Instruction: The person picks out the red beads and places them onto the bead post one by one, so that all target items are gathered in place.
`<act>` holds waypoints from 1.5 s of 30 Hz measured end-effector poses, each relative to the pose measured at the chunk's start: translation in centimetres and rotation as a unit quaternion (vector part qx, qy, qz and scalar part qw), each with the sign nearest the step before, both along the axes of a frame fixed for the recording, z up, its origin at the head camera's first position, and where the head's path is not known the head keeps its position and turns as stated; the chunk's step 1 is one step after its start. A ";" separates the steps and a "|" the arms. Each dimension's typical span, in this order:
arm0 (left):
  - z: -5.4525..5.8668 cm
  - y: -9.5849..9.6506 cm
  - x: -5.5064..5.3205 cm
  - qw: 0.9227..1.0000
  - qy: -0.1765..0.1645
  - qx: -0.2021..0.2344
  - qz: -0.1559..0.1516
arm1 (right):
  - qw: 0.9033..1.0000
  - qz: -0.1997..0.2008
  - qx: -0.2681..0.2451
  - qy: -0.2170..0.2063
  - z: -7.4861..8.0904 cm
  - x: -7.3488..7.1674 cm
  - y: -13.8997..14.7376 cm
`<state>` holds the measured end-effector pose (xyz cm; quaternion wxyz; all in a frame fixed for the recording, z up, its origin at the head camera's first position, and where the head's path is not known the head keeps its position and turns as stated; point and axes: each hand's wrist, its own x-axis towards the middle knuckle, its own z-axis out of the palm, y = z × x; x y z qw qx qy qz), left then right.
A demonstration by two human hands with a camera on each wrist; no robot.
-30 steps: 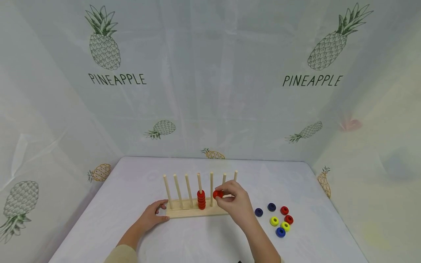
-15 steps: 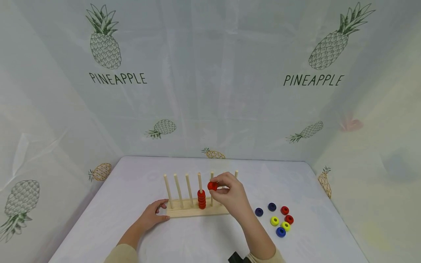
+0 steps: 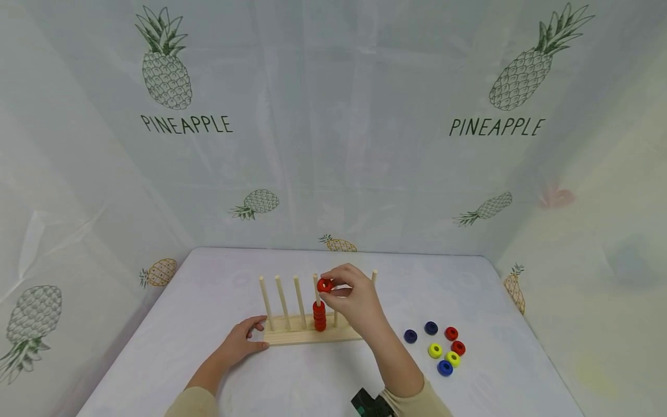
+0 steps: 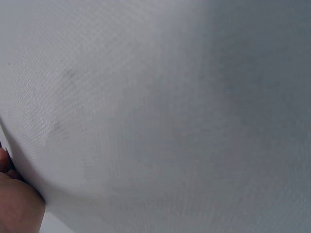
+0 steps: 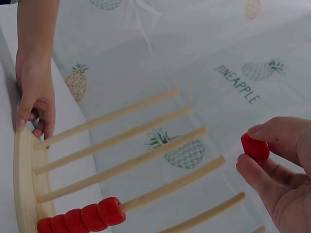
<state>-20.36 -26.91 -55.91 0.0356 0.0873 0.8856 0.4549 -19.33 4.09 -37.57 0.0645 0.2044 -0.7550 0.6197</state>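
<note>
My right hand pinches a red bead between thumb and fingers. The bead is level with the upper part of the fourth wooden peg from the left. In the right wrist view it is apart from that peg's tip. Lower on the same peg sits a stack of several red beads. My left hand grips the left end of the wooden peg rack's base, with the thumb at the front edge. In the head view my right hand hides part of the right-hand pegs. The left wrist view shows mostly pale cloth.
To the right on the white table lie loose beads: two red ones, two yellow ones, and several blue or dark blue ones. Curtains printed with pineapples hang around the table. The three left pegs carry no beads.
My right hand has moved left and upward with the red bead, from beyond the fifth peg to beside the top of the fourth. My left hand stays on the base.
</note>
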 end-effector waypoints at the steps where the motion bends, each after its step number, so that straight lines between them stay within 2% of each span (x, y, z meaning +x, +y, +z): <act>1: 0.0 0.0 0.0 1.000 0.002 -0.001 -0.001 | 1.000 -0.001 0.001 0.000 0.1 -0.1 -0.1; 7: 0.0 0.0 0.0 1.000 0.004 0.000 -0.004 | 1.000 -0.010 0.004 0.001 0.2 -0.5 -0.6; 17: 0.3 0.2 0.2 1.000 -0.005 0.006 0.003 | 0.998 -0.043 0.006 0.033 0.0 -1.2 -1.5; 29: 0.3 0.2 0.2 1.000 -0.006 0.005 0.010 | 0.993 -0.101 0.024 0.059 -0.8 -1.7 -2.2; 35: 0.4 0.3 0.2 1.000 -0.003 0.004 0.007 | 0.989 -0.114 0.044 0.080 -0.9 -1.8 -2.5; 45: 0.3 0.3 0.2 1.000 -0.004 -0.001 0.016 | 0.987 -0.123 0.080 0.061 -0.5 -1.9 -2.6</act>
